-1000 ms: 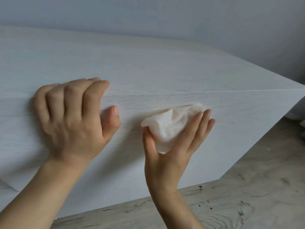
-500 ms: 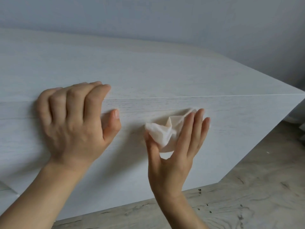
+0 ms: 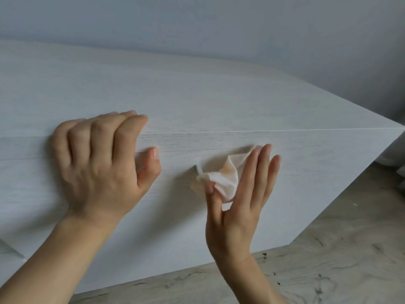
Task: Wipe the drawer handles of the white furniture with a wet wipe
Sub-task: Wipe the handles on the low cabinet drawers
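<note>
White wood-grain furniture [image 3: 219, 102] filled most of the view, with no brand, label or writing readable anywhere on it. At left, the left hand [image 3: 98, 170] rested on its front edge, the fingers [image 3: 122, 137] curled over the top corner and the thumb pressed to the drawer front, holding nothing loose. Just right of it, the right hand [image 3: 238, 207] pinched a crumpled wet wipe [image 3: 223, 178] between thumb and straight fingers, pressing it against the drawer front below the thin seam. Lower right lay a pale grey wood-look floor [image 3: 328, 260].
</note>
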### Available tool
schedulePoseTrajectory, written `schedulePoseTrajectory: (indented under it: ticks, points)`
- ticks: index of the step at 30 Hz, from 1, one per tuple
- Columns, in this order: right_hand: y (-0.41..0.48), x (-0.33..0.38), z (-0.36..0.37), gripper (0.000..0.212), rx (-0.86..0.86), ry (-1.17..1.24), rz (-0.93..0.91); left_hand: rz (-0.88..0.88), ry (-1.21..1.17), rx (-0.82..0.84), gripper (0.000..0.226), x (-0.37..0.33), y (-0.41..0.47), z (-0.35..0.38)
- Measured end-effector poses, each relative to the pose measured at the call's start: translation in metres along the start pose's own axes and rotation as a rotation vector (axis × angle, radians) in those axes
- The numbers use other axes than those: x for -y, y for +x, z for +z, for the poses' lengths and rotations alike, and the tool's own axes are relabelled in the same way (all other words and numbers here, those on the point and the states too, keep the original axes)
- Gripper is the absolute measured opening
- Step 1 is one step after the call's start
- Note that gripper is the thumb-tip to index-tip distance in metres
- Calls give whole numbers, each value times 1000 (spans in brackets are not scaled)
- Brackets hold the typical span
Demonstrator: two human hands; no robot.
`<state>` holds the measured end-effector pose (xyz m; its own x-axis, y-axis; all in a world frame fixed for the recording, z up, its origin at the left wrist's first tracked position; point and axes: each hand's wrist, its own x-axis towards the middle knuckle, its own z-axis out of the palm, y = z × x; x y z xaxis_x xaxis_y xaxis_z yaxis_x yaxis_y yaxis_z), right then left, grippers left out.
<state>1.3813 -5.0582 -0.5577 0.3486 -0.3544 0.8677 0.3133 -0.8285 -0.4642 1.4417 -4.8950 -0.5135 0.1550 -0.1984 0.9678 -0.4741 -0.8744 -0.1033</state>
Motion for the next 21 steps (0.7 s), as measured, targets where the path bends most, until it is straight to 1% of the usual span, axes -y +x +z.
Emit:
schedulePoseTrajectory:
  ticks: [4,8,13,15,18,21]
  points:
    - [11,2,6,74,-26,-176,-42,-1,5,1,36,-1,1,2]
    - [9,7,9,71,-24,-253,-100,-14,-3,0,36,-2,0,0]
    - [3,7,8,73,-5,-209,-45,13,50,-20,38,-4,5,0]
    - [6,9,10,78,-24,-198,-13,30,83,-39,39,-4,6,-1]
    - [16,18,18,87,-77,-186,88,32,110,-43,39,-3,6,0]
    - [7,15,11,83,-48,-157,62,39,124,-27,40,-3,7,0]
